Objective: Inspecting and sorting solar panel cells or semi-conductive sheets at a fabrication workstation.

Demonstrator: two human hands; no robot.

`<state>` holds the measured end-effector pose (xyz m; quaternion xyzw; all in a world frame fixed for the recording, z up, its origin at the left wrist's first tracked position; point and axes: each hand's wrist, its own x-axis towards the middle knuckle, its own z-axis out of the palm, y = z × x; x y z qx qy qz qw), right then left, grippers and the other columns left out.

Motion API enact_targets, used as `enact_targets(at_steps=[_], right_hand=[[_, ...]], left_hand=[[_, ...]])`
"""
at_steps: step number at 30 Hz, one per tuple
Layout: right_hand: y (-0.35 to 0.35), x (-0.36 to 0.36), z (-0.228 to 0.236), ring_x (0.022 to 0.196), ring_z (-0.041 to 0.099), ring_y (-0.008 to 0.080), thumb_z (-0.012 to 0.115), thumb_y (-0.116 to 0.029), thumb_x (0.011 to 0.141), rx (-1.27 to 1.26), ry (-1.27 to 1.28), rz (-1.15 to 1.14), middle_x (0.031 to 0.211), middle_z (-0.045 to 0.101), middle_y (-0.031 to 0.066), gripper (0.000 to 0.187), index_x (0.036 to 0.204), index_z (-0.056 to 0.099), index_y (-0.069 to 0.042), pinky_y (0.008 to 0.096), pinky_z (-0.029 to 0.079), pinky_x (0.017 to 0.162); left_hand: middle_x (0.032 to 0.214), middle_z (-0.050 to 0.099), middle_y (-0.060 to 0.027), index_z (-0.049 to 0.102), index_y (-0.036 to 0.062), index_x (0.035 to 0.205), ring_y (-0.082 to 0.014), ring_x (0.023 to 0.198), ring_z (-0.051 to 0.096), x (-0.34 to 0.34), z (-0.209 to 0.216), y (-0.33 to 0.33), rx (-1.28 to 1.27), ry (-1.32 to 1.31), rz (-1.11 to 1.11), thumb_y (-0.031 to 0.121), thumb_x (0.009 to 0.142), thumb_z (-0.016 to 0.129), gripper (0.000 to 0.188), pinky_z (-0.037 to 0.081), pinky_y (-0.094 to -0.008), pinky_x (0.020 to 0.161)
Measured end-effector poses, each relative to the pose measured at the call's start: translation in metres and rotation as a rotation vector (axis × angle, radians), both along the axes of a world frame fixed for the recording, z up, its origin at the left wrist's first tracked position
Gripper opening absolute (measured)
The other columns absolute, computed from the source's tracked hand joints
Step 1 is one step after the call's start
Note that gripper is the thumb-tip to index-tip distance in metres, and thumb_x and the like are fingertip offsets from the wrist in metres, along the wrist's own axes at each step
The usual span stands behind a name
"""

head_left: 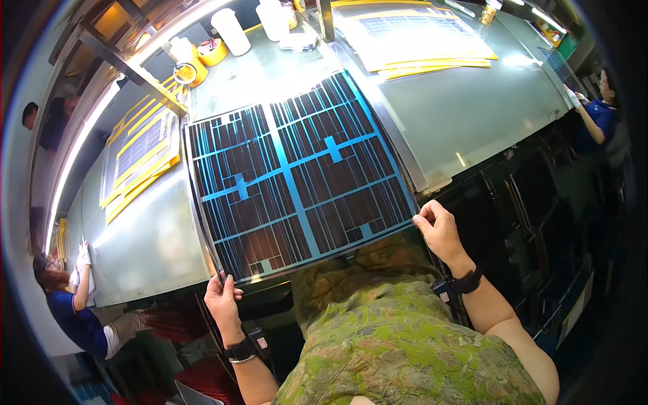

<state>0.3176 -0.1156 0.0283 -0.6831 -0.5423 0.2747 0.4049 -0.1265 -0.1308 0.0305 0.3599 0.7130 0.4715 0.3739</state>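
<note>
In front of me lies a large dark film sheet with blue strips and thin vertical lines, over a lit glass worktop. My left hand pinches its near left corner between thumb and fingers. At the near right corner, my right hand grips the sheet the same way. The near edge of the sheet reaches the worktop's front edge, close to my body. Whether that edge is lifted off the surface, I cannot tell.
Stacks of yellow-edged sheets lie on the left table and right table. Tape rolls and white bottles stand at the back. A metal post rises at the left. One person works far left, another far right.
</note>
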Motion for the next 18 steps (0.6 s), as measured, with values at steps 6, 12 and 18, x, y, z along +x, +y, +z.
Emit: enact_targets(at_steps=[6,12,18], right_hand=[[-0.006,-0.004,-0.014,0.058,0.043,0.0091,0.061,-0.002,0.083,-0.005,0.091,-0.02,0.064,0.046,0.0018,0.014,0.081,0.047,-0.003,0.0254,0.038,0.053],[-0.004,-0.002,-0.012,0.06,0.043,0.007,0.062,-0.003,0.083,-0.066,0.207,0.005,0.065,0.045,-0.0012,0.014,0.08,0.048,-0.003,0.0233,0.038,0.055],[-0.007,0.001,-0.02,0.059,0.042,0.0077,0.061,-0.002,0.083,-0.056,0.191,0.0,0.065,0.044,-0.0002,0.014,0.079,0.047,-0.003,0.0244,0.038,0.055]], left_hand=[[0.077,0.058,-0.0044,0.052,-0.0007,0.097,-0.0092,0.057,0.058,0.003,-0.006,0.002,0.042,-0.064,0.054,0.005,0.089,0.06,0.013,0.049,-0.0208,0.05],[0.077,0.057,-0.0044,0.053,-0.001,0.101,-0.0103,0.059,0.059,0.001,-0.003,-0.002,0.063,-0.084,0.03,0.005,0.091,0.056,0.012,0.051,-0.0216,0.052],[0.08,0.06,-0.0046,0.056,-0.0018,0.104,-0.0102,0.061,0.06,0.005,-0.003,-0.005,0.097,-0.167,0.073,0.006,0.091,0.056,0.015,0.051,-0.0214,0.055]])
